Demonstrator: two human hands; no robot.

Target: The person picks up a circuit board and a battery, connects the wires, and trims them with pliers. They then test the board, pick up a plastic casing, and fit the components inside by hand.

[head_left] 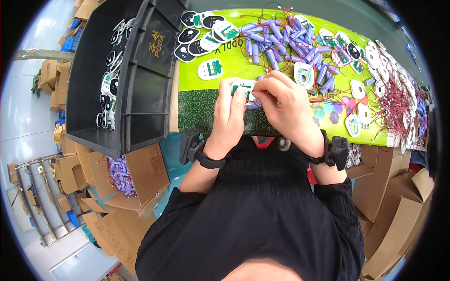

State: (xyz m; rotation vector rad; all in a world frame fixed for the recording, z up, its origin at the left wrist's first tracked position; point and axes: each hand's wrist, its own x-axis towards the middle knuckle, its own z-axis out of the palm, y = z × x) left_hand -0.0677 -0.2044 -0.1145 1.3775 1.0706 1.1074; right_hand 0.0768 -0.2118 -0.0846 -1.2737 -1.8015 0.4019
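- The white part with a green board (243,88), held between both hands at the frame centre, is mostly covered; only its upper edge shows, and its shape cannot be determined.
- The left hand (230,112) conceals the part's left side; the right hand (283,105) conceals its right side and lower edge.
- The fingertips of the right hand curl inward; their contact points are hidden.
- The pile of purple cells (286,40) at 12 o'clock is too dense to count.
- The red wires (398,105) at 3 o'clock tangle; their individual ends cannot be traced.
- The black bin (96,70) at 10 o'clock holds small parts too small to identify.
- The cardboard boxes (398,225) at 4 o'clock are cut off by the lens rim.
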